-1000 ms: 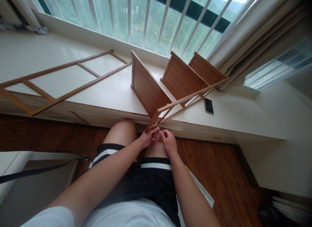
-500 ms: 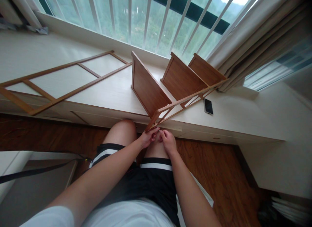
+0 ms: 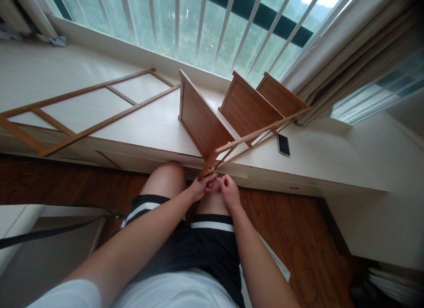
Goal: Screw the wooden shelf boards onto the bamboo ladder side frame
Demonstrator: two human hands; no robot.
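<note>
A wooden side frame (image 3: 247, 137) rests on its long edge across the white ledge, and its near end juts past the ledge's front. Three brown shelf boards (image 3: 203, 116) stand attached along it, slanting towards the window. My left hand (image 3: 201, 188) is closed at the frame's near end, with its fingers around the lower corner. Just to the right, my right hand (image 3: 229, 191) pinches a small thin metal piece (image 3: 216, 176) against that corner. Too little of this piece shows to tell its kind. Both hands are above my knee.
A second, ladder-like wooden frame (image 3: 111, 118) lies flat at the left, partly over the ledge's edge. A phone (image 3: 283, 144) lies right of the boards on the white ledge (image 3: 318, 153). Behind are a barred window and a curtain (image 3: 341, 47). A dark strap (image 3: 59, 231) crosses the lower left.
The fingers of my right hand have shifted very slightly at the frame's corner. The frame, the boards and my left hand have stayed in place.
</note>
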